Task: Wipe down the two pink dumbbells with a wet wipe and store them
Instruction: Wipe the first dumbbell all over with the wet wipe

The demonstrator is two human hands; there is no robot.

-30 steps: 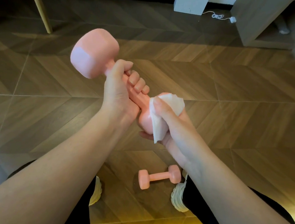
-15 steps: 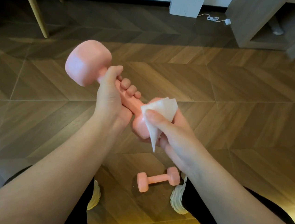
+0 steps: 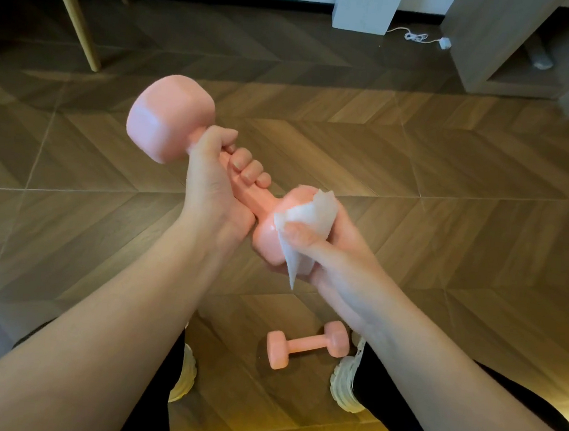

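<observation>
Pink blocky-headed dumbbell [image 3: 171, 119] is up in the air in front of me, tilted: far head up-left, near head down-right.

Grip: left hand [image 3: 209, 188] clenched round the handle just below the far head, thumb over the top. My right hand [image 3: 334, 261] cups the near head with the white wet wipe [image 3: 310, 217] bunched between palm and pink surface. Thumb pins the wipe on, and one corner hangs loose underneath.

Step in hand, my read: wiping the near head. It shows a wet sheen beside the wipe. The far head shines too, but I can't tell moisture from light. The handle is under my left fingers, so its status is unknown.

Second matching pink dumbbell [image 3: 306, 346] lies on the wood-pattern floor [image 3: 450, 195] between my white sneakers [image 3: 347, 386], with one end just beside the right shoe. Can't tell if they touch. Neither hand is on it, and I can't tell if it's been wiped.

Left to do: finish this one, possibly the second, store both. Storage spot isn't obvious. The grey open shelf unit [image 3: 490, 44] at top right is a candidate, guess only. I'd call it under halfway.
</observation>
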